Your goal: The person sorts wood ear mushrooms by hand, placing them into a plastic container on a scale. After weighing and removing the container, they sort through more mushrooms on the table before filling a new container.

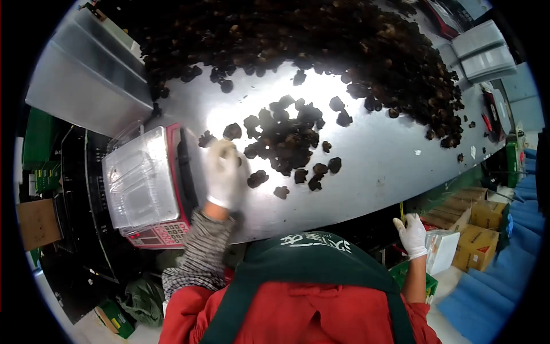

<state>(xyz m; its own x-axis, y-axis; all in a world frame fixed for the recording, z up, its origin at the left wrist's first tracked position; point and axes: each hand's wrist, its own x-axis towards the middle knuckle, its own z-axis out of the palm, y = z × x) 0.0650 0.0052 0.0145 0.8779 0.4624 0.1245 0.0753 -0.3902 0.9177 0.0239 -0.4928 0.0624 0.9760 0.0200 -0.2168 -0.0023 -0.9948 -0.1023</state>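
My left hand (224,175), in a white glove and slightly blurred, is over the metal table (355,180), beside the scale. Its fingers are curled together; whatever they may hold is hidden. Just right of it lies a loose cluster of dark, ruffled pieces (286,140) that look like dried mushrooms or fungus. My right hand (411,235), also white-gloved, is off the table's front edge at the lower right, with thumb and fingers apart and nothing in them.
A large heap of dark pieces (298,34) covers the table's back. At left are a red scale (175,172) with a plastic-covered tray (140,178) and a metal container (86,74). Cardboard boxes (475,246) stand on the right, below the table. Another metal container (487,54) is at back right.
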